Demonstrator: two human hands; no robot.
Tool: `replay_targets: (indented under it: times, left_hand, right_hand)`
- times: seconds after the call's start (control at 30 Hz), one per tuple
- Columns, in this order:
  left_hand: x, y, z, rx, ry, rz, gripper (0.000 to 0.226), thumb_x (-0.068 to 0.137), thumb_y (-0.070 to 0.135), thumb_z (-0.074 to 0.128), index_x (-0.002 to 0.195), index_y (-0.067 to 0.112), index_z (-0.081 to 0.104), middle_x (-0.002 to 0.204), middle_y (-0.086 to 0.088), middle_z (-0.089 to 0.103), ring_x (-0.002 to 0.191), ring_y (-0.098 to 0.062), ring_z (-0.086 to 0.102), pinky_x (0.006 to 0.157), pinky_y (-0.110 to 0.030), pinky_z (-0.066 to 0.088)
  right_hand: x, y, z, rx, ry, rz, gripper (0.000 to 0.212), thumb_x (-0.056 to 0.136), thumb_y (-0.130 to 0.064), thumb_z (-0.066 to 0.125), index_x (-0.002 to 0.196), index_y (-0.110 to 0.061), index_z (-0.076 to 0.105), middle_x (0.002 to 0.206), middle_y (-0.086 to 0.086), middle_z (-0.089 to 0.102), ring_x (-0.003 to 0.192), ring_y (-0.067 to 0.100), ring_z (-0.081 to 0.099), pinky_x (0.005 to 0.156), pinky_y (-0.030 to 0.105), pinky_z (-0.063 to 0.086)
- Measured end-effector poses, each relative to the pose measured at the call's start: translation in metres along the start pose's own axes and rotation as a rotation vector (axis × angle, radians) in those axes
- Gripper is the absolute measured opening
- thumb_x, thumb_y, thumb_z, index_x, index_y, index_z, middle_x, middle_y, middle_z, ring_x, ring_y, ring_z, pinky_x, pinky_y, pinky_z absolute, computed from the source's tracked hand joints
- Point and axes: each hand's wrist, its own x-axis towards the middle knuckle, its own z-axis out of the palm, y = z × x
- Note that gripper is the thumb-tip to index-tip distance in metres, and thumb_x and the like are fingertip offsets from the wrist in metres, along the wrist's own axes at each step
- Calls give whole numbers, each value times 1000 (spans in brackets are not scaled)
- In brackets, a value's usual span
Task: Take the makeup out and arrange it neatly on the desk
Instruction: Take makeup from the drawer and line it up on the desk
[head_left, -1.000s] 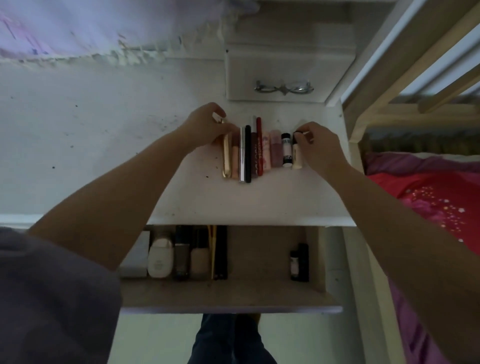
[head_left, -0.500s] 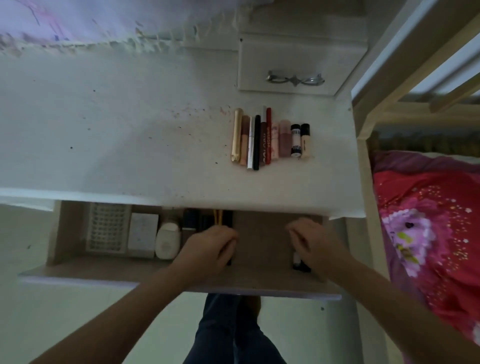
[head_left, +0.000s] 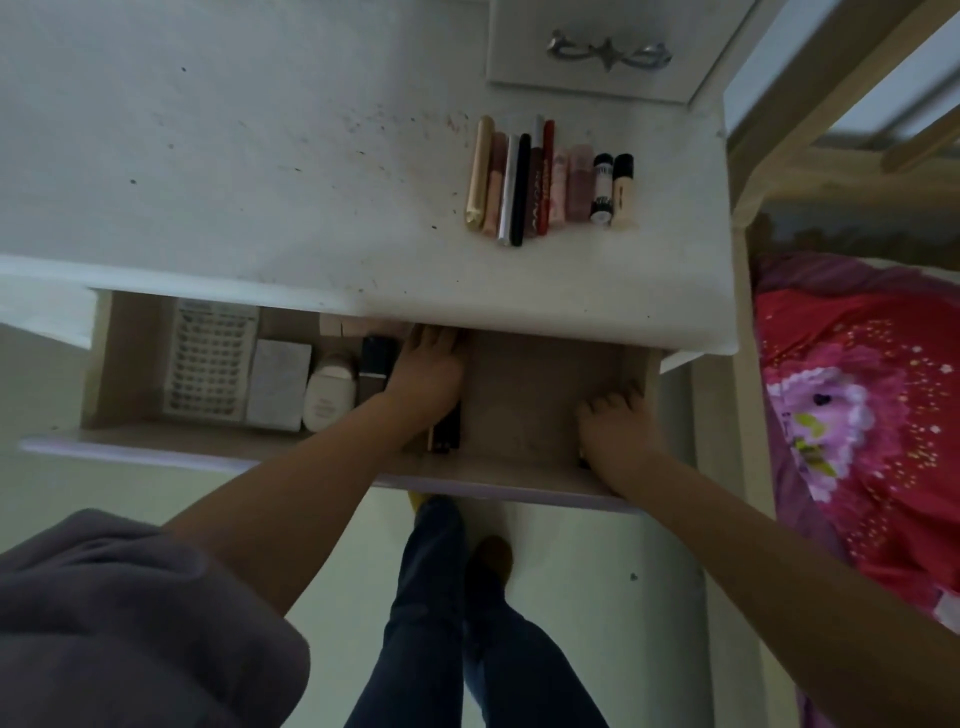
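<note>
Both hands are down in the open drawer (head_left: 519, 483) under the desk (head_left: 260, 182). The left hand (head_left: 428, 376) reaches toward the back, fingers fairly straight and laid over dark tubes (head_left: 445, 434), with its tips partly hidden by the desk edge; whether it holds anything I cannot tell. The right hand (head_left: 615, 431) sits at the drawer's right end with fingers curled downward, seemingly round a small dark item that is almost fully covered, so its grasp is uncertain.

The makeup row (head_left: 550, 179) lies on the desk, well apart from both hands, near the right rear corner: slim sticks and tubes side by side and touching, a gold one at the left, then pink, silver, black and red ones, and two short black-capped bottles at the right.

Left of the left hand in the drawer stand a dark bottle (head_left: 375, 364), a rounded white bottle (head_left: 330, 397), a flat white box (head_left: 278, 384) and a ribbed white tray (head_left: 210, 358). The drawer floor is plain brown board. A small cabinet (head_left: 597, 73) with a metal handle (head_left: 608, 49) stands behind the row. A red floral bedspread (head_left: 857, 415) lies to the right.
</note>
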Motion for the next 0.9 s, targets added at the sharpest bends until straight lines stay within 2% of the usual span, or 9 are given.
replay_targets:
  times: [0.07, 0.13, 0.27, 0.33, 0.47, 0.63, 0.73, 0.8, 0.9]
  left_hand:
    - [0, 0, 2, 42, 10, -104, 47, 85, 6, 58, 131, -4, 48, 134, -27, 47, 125, -45, 42, 105, -54, 33]
    - [-4, 7, 0, 86, -9, -197, 46, 88, 12, 58, 131, -4, 48, 135, -26, 47, 124, -42, 43, 100, -52, 37]
    - [-2, 27, 9, 142, -161, -267, 51, 97, 23, 45, 141, 0, 33, 151, -21, 25, 140, -38, 21, 103, -46, 32]
    - [0, 32, 11, 153, -188, -300, 42, 97, 20, 42, 135, 2, 42, 144, -19, 36, 135, -36, 30, 99, -44, 34]
    - [-2, 39, 5, 72, -282, -388, 26, 96, 13, 41, 114, 6, 58, 121, -14, 55, 111, -31, 52, 94, -39, 37]
    - [-24, 35, -21, 116, -326, -213, 24, 95, 8, 43, 112, 6, 59, 117, -12, 55, 111, -30, 49, 92, -39, 41]
    - [-49, 16, -51, -27, -318, -1, 28, 96, 19, 48, 121, 10, 59, 117, -9, 54, 111, -24, 47, 87, -32, 43]
    - [-63, 2, -79, -244, -245, 66, 29, 96, 21, 50, 121, 10, 60, 112, -7, 56, 106, -22, 50, 77, -22, 38]
    - [-67, -14, -126, -450, 111, 6, 22, 91, 14, 58, 110, 6, 66, 91, -6, 60, 83, -21, 58, 68, -20, 37]
  right_hand:
    - [-5, 0, -2, 10, 74, -30, 31, 69, -15, 70, 98, -5, 63, 90, 16, 67, 95, 32, 61, 105, 51, 35]
    - [-7, 1, -2, 54, 148, -49, 31, 54, -17, 81, 79, -9, 65, 70, 12, 67, 73, 30, 64, 83, 44, 51]
    - [-9, -1, -6, 217, 110, -70, 19, 91, -20, 53, 108, -12, 55, 104, 11, 63, 99, 31, 58, 78, 35, 40]
    - [-7, -2, -7, 333, 10, -61, 20, 97, -18, 44, 116, -13, 48, 113, 12, 58, 101, 31, 56, 74, 33, 38]
    - [-10, -2, -8, 452, -33, -61, 27, 97, -18, 46, 123, -14, 45, 119, 10, 57, 104, 28, 57, 73, 31, 40]
    - [-31, 6, -25, 629, 184, -185, 31, 96, -21, 50, 126, -15, 52, 123, 4, 55, 107, 21, 54, 81, 24, 37]
    - [-46, 18, -46, 767, 354, -241, 28, 93, -19, 55, 121, -13, 58, 110, 0, 58, 94, 17, 58, 77, 16, 38]
    - [-51, 33, -69, 898, 499, -185, 28, 91, -24, 57, 115, -11, 60, 99, -9, 55, 84, 9, 55, 74, 8, 39]
    - [-35, 65, -107, 1065, 656, 7, 30, 90, -24, 50, 114, -10, 61, 98, -6, 56, 84, 6, 52, 73, 8, 42]
